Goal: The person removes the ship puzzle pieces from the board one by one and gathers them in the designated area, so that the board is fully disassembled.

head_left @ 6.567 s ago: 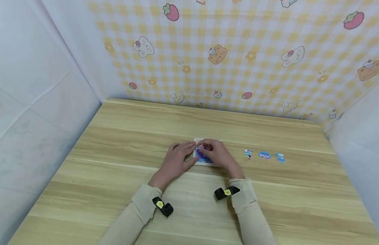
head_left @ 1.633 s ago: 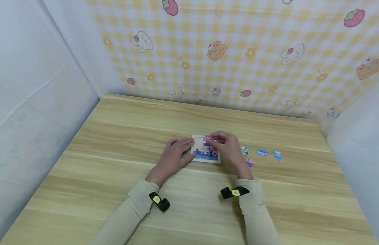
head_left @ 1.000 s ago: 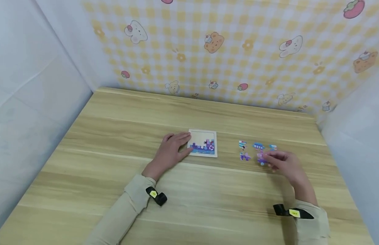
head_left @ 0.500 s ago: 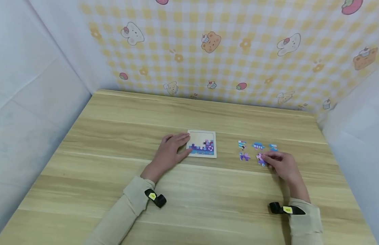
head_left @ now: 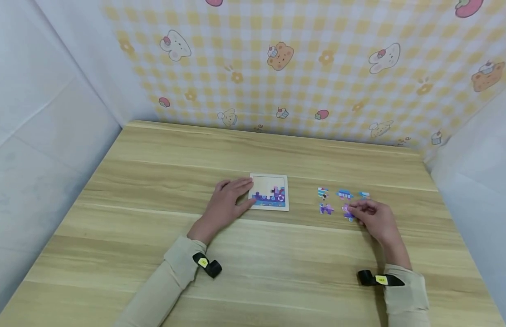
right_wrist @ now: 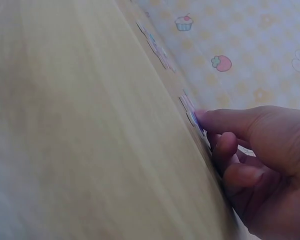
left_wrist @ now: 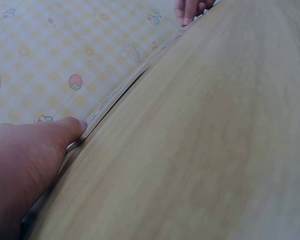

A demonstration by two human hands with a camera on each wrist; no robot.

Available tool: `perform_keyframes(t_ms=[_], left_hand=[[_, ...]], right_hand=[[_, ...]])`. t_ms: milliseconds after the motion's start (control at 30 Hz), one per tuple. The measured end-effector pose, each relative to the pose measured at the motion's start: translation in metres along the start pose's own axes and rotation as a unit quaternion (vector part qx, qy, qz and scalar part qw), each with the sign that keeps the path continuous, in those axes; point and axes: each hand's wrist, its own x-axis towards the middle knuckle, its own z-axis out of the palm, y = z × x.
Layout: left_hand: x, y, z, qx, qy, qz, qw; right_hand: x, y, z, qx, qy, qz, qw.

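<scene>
My left hand [head_left: 226, 204] rests at the left edge of a small square jigsaw board [head_left: 262, 184], its fingers extended and its thumb at the near corner. Purple and blue pieces fill the board's bottom and lower right; bare wood shows above them. To the right, my right hand [head_left: 377, 221] pinches a pink-purple puzzle piece [head_left: 347, 215] low at the tabletop. In the right wrist view the thumb [right_wrist: 225, 122] lies against that piece [right_wrist: 189, 111] and the other fingers curl beneath. Part of the piece is hidden by the fingertips.
Loose puzzle pieces lie on the wooden table [head_left: 253, 272] between board and right hand: a purple one [head_left: 326, 209], a striped one [head_left: 323, 193], a blue one [head_left: 344, 195] and another blue one [head_left: 364, 195]. A checked cloth [head_left: 302, 81] hangs behind the table.
My right hand has moved right from the board to the loose pieces, bringing the pink-purple piece down to the table, where it has turned slightly. My left hand has stayed at the board's edge.
</scene>
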Motion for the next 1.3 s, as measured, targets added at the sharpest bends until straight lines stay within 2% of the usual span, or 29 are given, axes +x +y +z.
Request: perform_keyframes(t_ms=[367, 533, 600, 700, 767, 833, 900, 1033, 1167, 1300], left_hand=[[0.000, 0.002, -0.001, -0.003, -0.003, -0.006, 1.0000], [0.002, 0.002, 0.002, -0.007, -0.007, -0.010, 0.9999], [0.001, 0.002, 0.003, -0.011, -0.013, -0.010, 0.9998], [0.000, 0.002, 0.002, -0.013, -0.015, -0.011, 0.9997], [0.000, 0.001, 0.001, -0.011, -0.010, -0.011, 0.9998], [0.000, 0.001, -0.001, -0.009, -0.002, -0.010, 0.9999], [0.000, 0.000, -0.003, -0.006, 0.002, -0.008, 0.9999], [0.000, -0.001, -0.003, 0.001, -0.005, -0.003, 1.0000], [-0.001, 0.000, -0.001, 0.000, -0.008, 0.000, 1.0000], [-0.002, 0.001, -0.001, -0.004, -0.005, -0.003, 1.0000]], right_hand=[[-0.002, -0.001, 0.000, -0.021, 0.007, -0.005, 0.9997], [-0.004, -0.002, -0.005, 0.000, 0.006, 0.000, 1.0000], [-0.007, -0.005, -0.010, 0.025, 0.022, 0.003, 0.9994], [-0.010, -0.013, -0.017, 0.065, 0.067, -0.006, 0.9956], [-0.010, -0.022, -0.019, 0.076, 0.092, -0.027, 0.9925], [-0.009, -0.033, -0.016, 0.078, 0.094, -0.053, 0.9911], [-0.005, -0.045, -0.008, 0.077, 0.078, -0.075, 0.9912], [0.007, -0.068, 0.016, 0.076, 0.017, -0.100, 0.9919], [0.022, -0.092, 0.044, 0.032, -0.045, -0.122, 0.9910], [0.035, -0.113, 0.073, -0.018, -0.107, -0.155, 0.9819]])
